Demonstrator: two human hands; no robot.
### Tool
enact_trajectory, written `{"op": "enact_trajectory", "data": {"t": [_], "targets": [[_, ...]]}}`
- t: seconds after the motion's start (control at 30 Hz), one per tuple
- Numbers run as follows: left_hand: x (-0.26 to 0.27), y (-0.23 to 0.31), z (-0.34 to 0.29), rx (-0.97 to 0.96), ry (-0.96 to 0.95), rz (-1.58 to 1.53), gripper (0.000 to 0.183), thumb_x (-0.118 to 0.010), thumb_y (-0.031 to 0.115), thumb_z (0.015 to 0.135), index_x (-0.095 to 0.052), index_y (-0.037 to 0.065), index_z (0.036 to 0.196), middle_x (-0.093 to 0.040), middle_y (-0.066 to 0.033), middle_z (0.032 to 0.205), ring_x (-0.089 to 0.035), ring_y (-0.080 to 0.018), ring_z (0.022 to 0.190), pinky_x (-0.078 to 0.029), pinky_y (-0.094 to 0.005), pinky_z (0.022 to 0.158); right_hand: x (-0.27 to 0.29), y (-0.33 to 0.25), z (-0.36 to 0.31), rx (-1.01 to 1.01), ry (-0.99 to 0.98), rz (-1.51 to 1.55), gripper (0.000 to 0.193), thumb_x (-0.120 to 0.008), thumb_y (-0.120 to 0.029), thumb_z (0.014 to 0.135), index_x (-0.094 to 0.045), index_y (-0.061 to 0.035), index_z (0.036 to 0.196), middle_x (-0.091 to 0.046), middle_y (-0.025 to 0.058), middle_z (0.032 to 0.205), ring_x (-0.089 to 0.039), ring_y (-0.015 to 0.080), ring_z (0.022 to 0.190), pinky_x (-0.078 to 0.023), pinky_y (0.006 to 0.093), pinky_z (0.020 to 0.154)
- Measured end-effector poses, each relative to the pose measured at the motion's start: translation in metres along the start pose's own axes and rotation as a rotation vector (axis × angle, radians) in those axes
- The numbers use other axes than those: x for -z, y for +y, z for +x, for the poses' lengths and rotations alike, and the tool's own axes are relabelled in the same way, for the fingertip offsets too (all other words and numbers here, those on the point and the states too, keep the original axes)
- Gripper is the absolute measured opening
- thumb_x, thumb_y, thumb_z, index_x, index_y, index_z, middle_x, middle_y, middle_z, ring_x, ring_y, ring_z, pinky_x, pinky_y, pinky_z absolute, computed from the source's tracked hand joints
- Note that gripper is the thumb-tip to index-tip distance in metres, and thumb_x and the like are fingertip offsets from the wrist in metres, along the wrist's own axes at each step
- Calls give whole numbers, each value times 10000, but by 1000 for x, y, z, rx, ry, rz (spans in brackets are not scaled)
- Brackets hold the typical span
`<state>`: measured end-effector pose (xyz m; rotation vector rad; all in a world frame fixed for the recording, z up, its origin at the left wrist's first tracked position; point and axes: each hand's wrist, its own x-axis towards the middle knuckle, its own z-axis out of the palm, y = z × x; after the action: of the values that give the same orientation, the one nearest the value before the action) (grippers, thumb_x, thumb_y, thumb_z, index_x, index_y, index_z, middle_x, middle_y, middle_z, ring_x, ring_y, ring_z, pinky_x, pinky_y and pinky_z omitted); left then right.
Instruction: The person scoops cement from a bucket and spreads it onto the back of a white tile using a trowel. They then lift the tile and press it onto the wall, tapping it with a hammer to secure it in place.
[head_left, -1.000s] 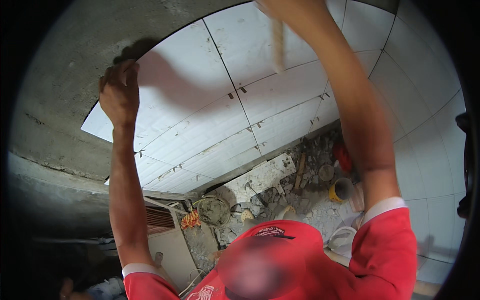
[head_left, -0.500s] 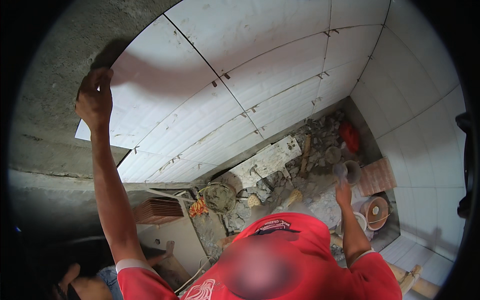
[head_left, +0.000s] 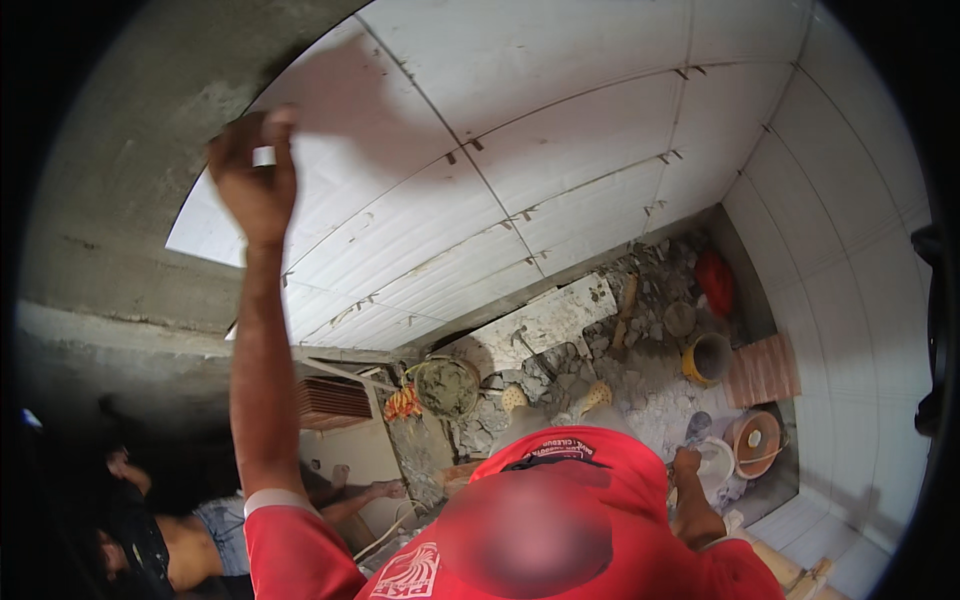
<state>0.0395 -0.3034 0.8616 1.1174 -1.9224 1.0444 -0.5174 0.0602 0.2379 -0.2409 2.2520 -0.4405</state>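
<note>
My left hand (head_left: 258,190) is raised at the upper edge of a white wall tile (head_left: 350,140). Thumb and fingers stand apart, with tile showing between them; motion blurs the hand, and whether the fingertips touch the tile cannot be told. Low on the right, my right hand (head_left: 687,462) is closed round the handle of a small trowel (head_left: 699,428), its greyish blade pointing away from me. Beside that hand stands a white bucket (head_left: 728,456), partly behind it. An orange-brown bucket (head_left: 768,430) stands just to the right.
Rubble (head_left: 640,350) covers the floor, with a pale board (head_left: 540,320), a hammer (head_left: 535,355) and a yellow bucket (head_left: 706,360). Left lie a mortar bucket (head_left: 447,387) and stacked brown tiles (head_left: 333,403). Another person (head_left: 180,540) is at lower left. Small clips (head_left: 462,150) sit in the tile joints.
My left hand has moved right along the tile's upper edge, and its fingers have loosened. My right hand has drawn back from the yellow bucket toward the white bucket, carrying the trowel.
</note>
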Motion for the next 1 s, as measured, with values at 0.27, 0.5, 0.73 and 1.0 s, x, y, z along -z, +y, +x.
{"op": "enact_trajectory", "data": {"t": [0.27,0.5,0.73,1.0], "targets": [[-66,80,-88,316,-124,8,610,-818,136,803,-597,57,1367,-425,-226,1540,-415,-452,1410,-381,-605,1137,-13,-71,21,261,-202,43,302,-646,-171,877,-621,62,1068,-630,150,701,-580,260,480,-433,409,414],[-32,69,-158,735,-23,-124,345,-699,61,910,-688,31,1254,-622,-189,1338,-581,-352,1230,-505,-454,1038,-1,-87,7,433,-139,-325,432,-714,-136,826,-647,109,1176,-714,288,1094,-691,403,1059,-504,448,927],[20,-36,-104,581,282,198,698,-677,43,910,-400,56,1551,-372,-274,1567,-366,-441,1443,-386,-498,1145,-6,-116,-9,522,-282,-673,496,-660,-184,878,-598,104,1278,-682,280,1197,-657,404,1135,-485,436,968],[10,-30,-66,710,266,202,682,-695,64,843,-453,-19,1476,-404,-238,1553,-267,-456,1496,-240,-619,1207,1,-190,-58,872,-285,-737,584,-627,-227,914,-527,95,1390,-644,266,1290,-624,381,1186,-468,425,992]]}}
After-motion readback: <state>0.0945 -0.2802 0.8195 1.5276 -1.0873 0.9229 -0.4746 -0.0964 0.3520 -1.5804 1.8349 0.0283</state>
